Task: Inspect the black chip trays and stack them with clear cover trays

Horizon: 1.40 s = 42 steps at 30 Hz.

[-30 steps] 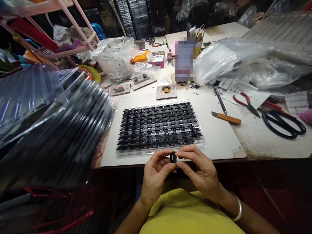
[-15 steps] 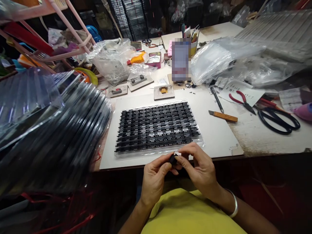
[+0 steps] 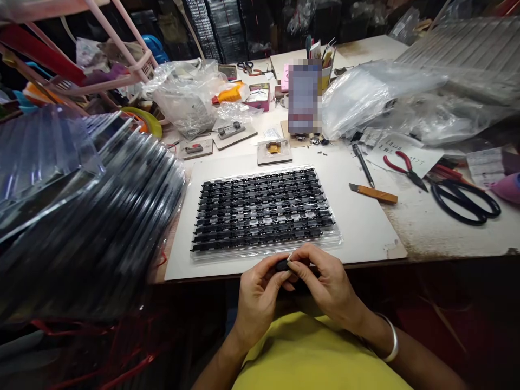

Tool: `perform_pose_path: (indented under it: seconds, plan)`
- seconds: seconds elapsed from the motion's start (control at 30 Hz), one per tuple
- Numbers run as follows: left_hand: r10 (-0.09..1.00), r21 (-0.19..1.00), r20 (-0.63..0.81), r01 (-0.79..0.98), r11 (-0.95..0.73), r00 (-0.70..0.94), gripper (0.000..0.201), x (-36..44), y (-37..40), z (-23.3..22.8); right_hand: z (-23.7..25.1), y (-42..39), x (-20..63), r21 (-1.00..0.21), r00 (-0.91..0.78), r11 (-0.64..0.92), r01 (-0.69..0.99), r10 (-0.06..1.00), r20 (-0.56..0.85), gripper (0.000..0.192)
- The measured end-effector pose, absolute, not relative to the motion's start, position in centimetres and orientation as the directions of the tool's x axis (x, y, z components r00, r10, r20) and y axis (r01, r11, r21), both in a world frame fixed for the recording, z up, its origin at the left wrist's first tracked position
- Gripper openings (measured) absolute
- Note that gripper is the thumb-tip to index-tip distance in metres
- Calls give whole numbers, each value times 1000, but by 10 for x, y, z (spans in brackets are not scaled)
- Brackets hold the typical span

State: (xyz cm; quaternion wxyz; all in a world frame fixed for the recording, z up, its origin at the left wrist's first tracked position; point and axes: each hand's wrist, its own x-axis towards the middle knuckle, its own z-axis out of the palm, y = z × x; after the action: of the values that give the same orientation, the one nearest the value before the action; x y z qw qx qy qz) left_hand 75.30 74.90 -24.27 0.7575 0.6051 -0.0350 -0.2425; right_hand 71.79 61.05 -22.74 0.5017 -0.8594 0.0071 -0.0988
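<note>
Head view: left hand point(image 3: 258, 292) and right hand point(image 3: 329, 284) now pinch closer around small black part point(image 3: 282, 265), hiding more of it than earlier; tray point(image 3: 264, 211) unchanged.

Tray point(image 3: 266, 214) on mat point(image 3: 365, 222), knife point(image 3: 374, 193) right, stacked trays point(image 3: 93, 216) left.

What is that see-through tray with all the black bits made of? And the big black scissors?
The tray looks like thin clear plastic: its glossy rim lets the white board show through. The black parts in it look like matte plastic, probably with tiny metal legs. The scissors seem to be metal; the dark loops could be painted or coated, hard to tell.
</note>
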Motion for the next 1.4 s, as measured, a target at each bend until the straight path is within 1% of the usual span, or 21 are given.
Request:
perform_pose_path:
  seconds: [0.17, 0.4, 0.53, 0.77, 0.97, 1.07, 1.17, 1.23, 1.3, 1.33, 1.4]
  plan:
    - [-381, 956, -221, 277, 96, 898, 17, 752, 751, -246, -228, 616, 719, -825, 965, -551, 123, -129, 230, 13]
    - [-416, 978, -172, 207, 39, 893, 18, 751, 751, -247, -226, 613, 717, -858, 977, -508, 70, -140, 163, 13]
    - [-419, 984, -152, 175, 16, 895, 19, 751, 750, -246, -227, 612, 715, -880, 981, -474, 32, -154, 119, 14]
    - [-405, 997, -82, 77, -28, 911, 15, 750, 752, -248, -228, 616, 713, -895, 981, -446, 10, -170, 96, 14]
    - [-438, 995, -89, 95, -9, 894, 13, 753, 754, -246, -229, 617, 713, -908, 983, -415, 65, -130, 130, 13]
    - [-444, 986, -125, 159, 40, 887, 15, 752, 754, -247, -229, 615, 711, -912, 982, -402, 87, -119, 146, 11]
    - [-453, 983, -96, 155, 94, 886, 20, 749, 756, -250, -228, 612, 707, -938, 993, -347, 11, -110, 53, 11]
    - [-496, 994, -16, 65, 82, 868, 20, 750, 760, -252, -227, 609, 705, -961, 995, -268, -73, -90, -51, 12]
    - [-571, 998, 64, -52, 37, 818, 21, 753, 765, -253, -226, 607, 704, -971, 991, -200, -133, -54, -125, 13]
    - [-605, 995, 87, -100, 13, 791, 22, 755, 767, -253, -226, 607, 703, -971, 989, -190, -147, -36, -143, 13]
    - [-645, 990, 108, -144, -4, 757, 23, 758, 770, -253, -226, 607, 703, -965, 991, -226, -131, -15, -131, 13]
